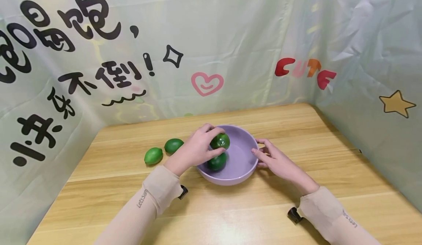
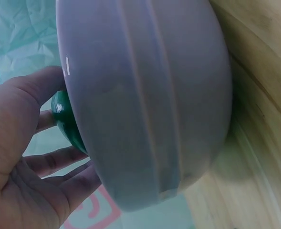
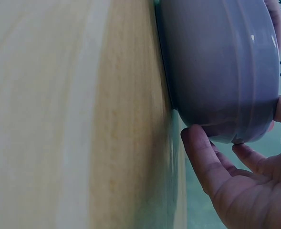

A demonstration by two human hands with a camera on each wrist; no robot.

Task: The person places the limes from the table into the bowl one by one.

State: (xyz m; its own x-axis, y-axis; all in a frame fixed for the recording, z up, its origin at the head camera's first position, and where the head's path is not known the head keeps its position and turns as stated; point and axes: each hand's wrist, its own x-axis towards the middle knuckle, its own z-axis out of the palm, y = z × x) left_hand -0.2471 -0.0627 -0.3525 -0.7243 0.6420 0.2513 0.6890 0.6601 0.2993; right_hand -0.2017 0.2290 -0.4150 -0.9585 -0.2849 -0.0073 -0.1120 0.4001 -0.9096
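A purple bowl (image 1: 240, 153) stands on the wooden table. My left hand (image 1: 197, 146) reaches over its left rim and grips a glossy green lime (image 1: 221, 141) between thumb and fingers. A second, darker lime (image 1: 216, 162) lies inside the bowl just below that one. From the left wrist view, the held lime (image 2: 66, 119) shows partly behind the bowl wall (image 2: 130, 105). On the right side, my right hand (image 1: 277, 160) holds the bowl, thumb at the rim and fingers against the outer wall, as the right wrist view shows beneath the bowl's side (image 3: 216, 71).
Two more limes, a lighter one (image 1: 153, 156) and a darker one (image 1: 173, 146), lie on the table (image 1: 108, 186) left of the bowl. Printed fabric (image 1: 237, 47) hangs along the table's back and sides.
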